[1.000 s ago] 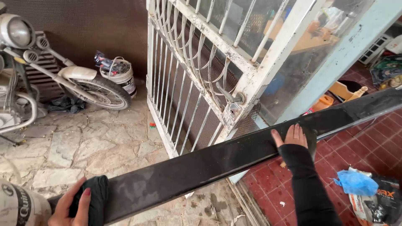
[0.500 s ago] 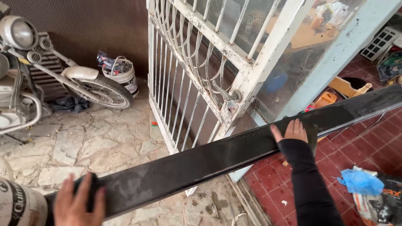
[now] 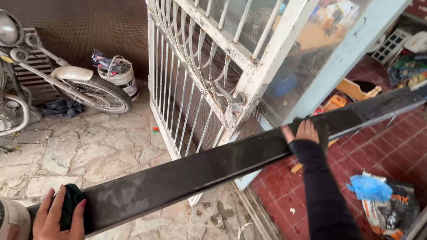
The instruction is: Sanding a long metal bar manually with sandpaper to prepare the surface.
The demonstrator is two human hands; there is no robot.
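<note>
head | both hands on long black panel (image 3: 231, 166) | white gate (image 3: 213, 75) behind

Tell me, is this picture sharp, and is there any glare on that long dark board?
Head view: soft, even daylight with no hard shadows; the long dark board shows a dull patchy sheen, not strong glare; both hands, left and right, look fairly sharp; the white gate leans, stretched by the wide lens.

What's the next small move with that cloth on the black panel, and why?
Probably sweep the left hand and its dark cloth rightward along the long black panel. The cloth sits at the panel's near end, the surface ahead looks smudged, and the right hand lies flat on the panel, steadying it.
</note>
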